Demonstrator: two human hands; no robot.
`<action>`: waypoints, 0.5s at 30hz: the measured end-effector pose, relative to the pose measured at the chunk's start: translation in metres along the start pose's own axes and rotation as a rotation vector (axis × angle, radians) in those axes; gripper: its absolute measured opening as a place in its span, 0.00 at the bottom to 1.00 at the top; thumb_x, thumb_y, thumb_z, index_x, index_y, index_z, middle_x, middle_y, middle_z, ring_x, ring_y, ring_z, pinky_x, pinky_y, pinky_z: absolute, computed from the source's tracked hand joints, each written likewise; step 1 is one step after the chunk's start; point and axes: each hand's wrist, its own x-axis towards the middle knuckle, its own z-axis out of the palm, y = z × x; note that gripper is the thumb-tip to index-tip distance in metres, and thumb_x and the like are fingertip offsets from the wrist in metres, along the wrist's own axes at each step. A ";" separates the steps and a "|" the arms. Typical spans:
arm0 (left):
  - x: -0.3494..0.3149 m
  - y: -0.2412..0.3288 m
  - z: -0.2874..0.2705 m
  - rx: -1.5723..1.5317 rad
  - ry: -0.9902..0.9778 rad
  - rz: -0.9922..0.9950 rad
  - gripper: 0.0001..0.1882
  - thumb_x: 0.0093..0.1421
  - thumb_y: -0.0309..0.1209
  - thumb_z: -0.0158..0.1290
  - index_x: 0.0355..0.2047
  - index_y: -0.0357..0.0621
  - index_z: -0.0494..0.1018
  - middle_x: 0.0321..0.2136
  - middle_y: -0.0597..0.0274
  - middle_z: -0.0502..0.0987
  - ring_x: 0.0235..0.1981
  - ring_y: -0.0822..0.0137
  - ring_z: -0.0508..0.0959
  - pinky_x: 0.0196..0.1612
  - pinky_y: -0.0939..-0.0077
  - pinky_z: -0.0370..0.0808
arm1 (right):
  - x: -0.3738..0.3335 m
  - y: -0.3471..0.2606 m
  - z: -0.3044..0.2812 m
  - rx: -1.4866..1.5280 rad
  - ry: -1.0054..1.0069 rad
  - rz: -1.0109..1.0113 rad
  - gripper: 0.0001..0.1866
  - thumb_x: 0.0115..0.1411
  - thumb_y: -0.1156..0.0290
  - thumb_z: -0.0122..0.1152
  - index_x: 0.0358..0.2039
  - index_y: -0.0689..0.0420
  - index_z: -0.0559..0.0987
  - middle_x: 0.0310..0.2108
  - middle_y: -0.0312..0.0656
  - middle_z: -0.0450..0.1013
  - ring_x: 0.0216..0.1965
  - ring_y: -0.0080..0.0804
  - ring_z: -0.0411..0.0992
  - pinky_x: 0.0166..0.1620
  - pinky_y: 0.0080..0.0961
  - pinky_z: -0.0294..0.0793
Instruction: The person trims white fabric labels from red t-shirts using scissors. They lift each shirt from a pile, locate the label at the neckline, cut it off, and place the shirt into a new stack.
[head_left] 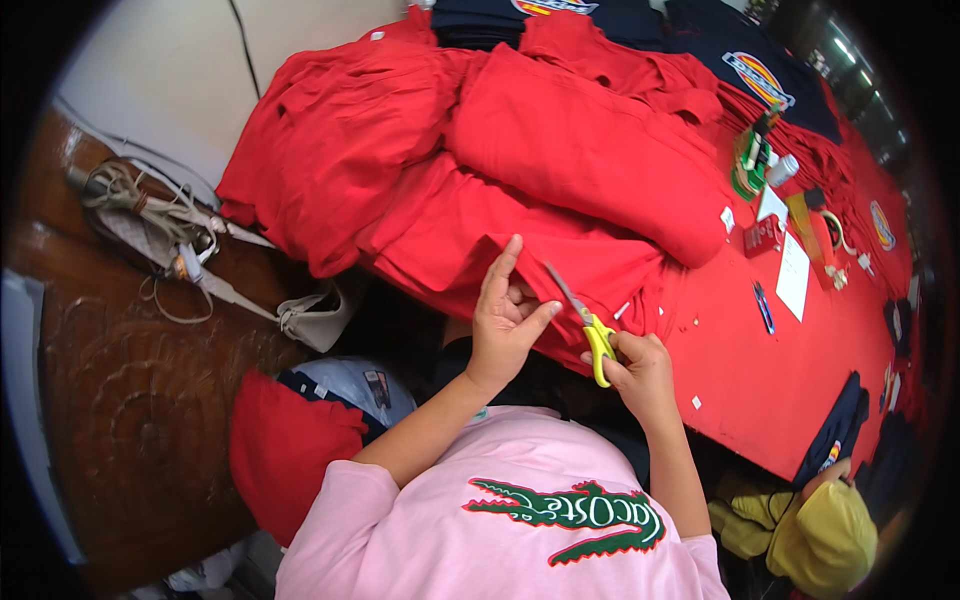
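My right hand (643, 378) holds a pair of scissors (600, 352) by its yellow handles. The metal blades point up and to the left, in front of red cloth. Left of them, my left hand (500, 330) is raised with the index finger stretched up and the thumb apart; its other fingers are partly bent. Its fingertips are by the edge of a red garment (560, 262) that hangs at the table's near side. I cannot tell whether those fingers touch the cloth. Behind it lies a thick folded red bundle (590, 150).
A heap of red cloth (340, 150) covers the table's left part. Dark printed shirts (735, 70) are stacked at the back. On the red tabletop (725, 370) lie a pen (763, 307), white paper (793, 277) and a green holder (750, 165). A person in a yellow cap (825, 540) is at lower right.
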 end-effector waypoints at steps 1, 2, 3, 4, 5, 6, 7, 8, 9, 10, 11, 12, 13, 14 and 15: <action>-0.002 -0.001 -0.001 -0.007 0.015 -0.002 0.51 0.63 0.08 0.57 0.80 0.46 0.45 0.67 0.55 0.67 0.60 0.68 0.75 0.64 0.72 0.74 | -0.001 0.001 0.004 0.050 0.044 0.015 0.16 0.52 0.65 0.80 0.24 0.60 0.79 0.15 0.44 0.66 0.19 0.41 0.61 0.34 0.37 0.61; -0.004 -0.002 0.000 -0.033 0.026 -0.031 0.52 0.62 0.09 0.58 0.80 0.45 0.44 0.69 0.55 0.66 0.61 0.68 0.75 0.64 0.71 0.75 | 0.000 0.002 0.006 0.099 0.070 0.028 0.17 0.56 0.65 0.80 0.24 0.60 0.79 0.15 0.39 0.68 0.18 0.31 0.62 0.31 0.32 0.62; -0.008 -0.003 0.003 -0.082 0.019 -0.059 0.52 0.62 0.09 0.58 0.80 0.46 0.44 0.70 0.55 0.64 0.62 0.67 0.74 0.64 0.70 0.75 | 0.000 0.001 0.009 0.320 0.068 0.162 0.16 0.59 0.66 0.78 0.25 0.60 0.79 0.17 0.35 0.70 0.19 0.25 0.63 0.29 0.28 0.62; -0.013 -0.003 0.005 -0.132 0.018 -0.082 0.53 0.62 0.09 0.58 0.80 0.47 0.43 0.71 0.56 0.63 0.63 0.67 0.74 0.65 0.69 0.75 | 0.003 0.001 0.015 0.537 0.055 0.299 0.15 0.62 0.67 0.77 0.27 0.60 0.79 0.18 0.31 0.71 0.21 0.19 0.65 0.28 0.24 0.63; -0.020 -0.003 0.013 -0.187 0.016 -0.106 0.53 0.62 0.09 0.58 0.80 0.48 0.43 0.72 0.56 0.61 0.64 0.66 0.73 0.65 0.68 0.75 | 0.008 0.003 0.021 0.761 0.083 0.318 0.11 0.68 0.69 0.72 0.33 0.60 0.80 0.22 0.27 0.73 0.23 0.13 0.67 0.27 0.17 0.65; -0.028 -0.003 0.020 -0.243 0.011 -0.130 0.54 0.62 0.08 0.58 0.80 0.49 0.43 0.73 0.56 0.59 0.66 0.65 0.72 0.66 0.67 0.75 | 0.016 0.003 0.026 0.828 0.083 0.293 0.08 0.69 0.71 0.70 0.39 0.61 0.79 0.24 0.28 0.74 0.24 0.14 0.69 0.28 0.17 0.67; -0.038 -0.010 0.022 -0.292 -0.019 -0.179 0.54 0.61 0.08 0.58 0.80 0.51 0.42 0.74 0.57 0.56 0.68 0.63 0.70 0.67 0.66 0.74 | 0.025 0.002 0.030 0.829 0.066 0.334 0.07 0.69 0.72 0.70 0.39 0.61 0.79 0.26 0.28 0.75 0.26 0.14 0.70 0.29 0.16 0.68; -0.045 -0.013 0.025 -0.316 -0.060 -0.220 0.54 0.62 0.09 0.59 0.80 0.51 0.43 0.74 0.59 0.57 0.67 0.65 0.70 0.66 0.67 0.74 | 0.032 -0.001 0.032 0.832 0.061 0.376 0.07 0.68 0.74 0.69 0.40 0.61 0.78 0.28 0.29 0.75 0.28 0.14 0.72 0.31 0.16 0.69; -0.049 -0.014 0.021 -0.243 -0.048 -0.359 0.51 0.64 0.11 0.58 0.80 0.51 0.44 0.72 0.60 0.59 0.65 0.67 0.71 0.65 0.70 0.74 | 0.036 -0.008 0.036 0.842 0.099 0.358 0.07 0.68 0.75 0.70 0.41 0.60 0.78 0.29 0.29 0.75 0.30 0.14 0.73 0.32 0.15 0.69; -0.046 -0.020 0.016 -0.167 -0.011 -0.330 0.48 0.66 0.14 0.58 0.80 0.50 0.46 0.71 0.61 0.61 0.62 0.70 0.71 0.63 0.73 0.73 | 0.039 -0.019 0.041 0.849 0.142 0.338 0.08 0.67 0.76 0.70 0.42 0.60 0.78 0.31 0.29 0.75 0.31 0.14 0.73 0.33 0.15 0.70; -0.043 -0.024 0.011 -0.085 0.030 -0.304 0.45 0.68 0.17 0.58 0.80 0.49 0.47 0.70 0.62 0.62 0.59 0.72 0.72 0.61 0.76 0.73 | 0.041 -0.027 0.043 0.860 0.183 0.320 0.09 0.67 0.77 0.70 0.44 0.59 0.78 0.32 0.30 0.75 0.33 0.14 0.73 0.34 0.14 0.70; -0.033 -0.033 0.002 0.006 0.098 -0.113 0.42 0.71 0.21 0.57 0.79 0.49 0.49 0.68 0.63 0.64 0.56 0.75 0.72 0.59 0.79 0.73 | 0.039 -0.027 0.037 0.895 0.203 0.284 0.15 0.63 0.78 0.73 0.48 0.58 0.78 0.34 0.30 0.74 0.34 0.15 0.72 0.36 0.14 0.70; -0.023 -0.017 -0.006 0.039 0.218 -0.150 0.37 0.74 0.31 0.57 0.77 0.42 0.52 0.70 0.58 0.64 0.68 0.70 0.67 0.70 0.75 0.63 | 0.035 -0.017 0.023 0.872 0.190 0.293 0.18 0.62 0.78 0.74 0.50 0.58 0.78 0.35 0.29 0.73 0.33 0.15 0.71 0.36 0.14 0.69; -0.013 -0.012 -0.022 -0.084 0.262 -0.172 0.35 0.76 0.36 0.54 0.77 0.41 0.53 0.73 0.57 0.61 0.71 0.69 0.62 0.73 0.73 0.59 | 0.029 -0.010 0.009 0.852 0.172 0.305 0.21 0.60 0.77 0.76 0.52 0.58 0.78 0.35 0.28 0.72 0.32 0.15 0.70 0.37 0.14 0.69; -0.001 -0.014 -0.043 0.127 0.369 0.004 0.35 0.77 0.39 0.52 0.77 0.40 0.53 0.74 0.56 0.59 0.73 0.69 0.59 0.74 0.72 0.57 | 0.024 -0.016 -0.005 0.914 0.225 0.344 0.23 0.57 0.78 0.77 0.52 0.59 0.77 0.35 0.26 0.70 0.33 0.14 0.69 0.37 0.15 0.68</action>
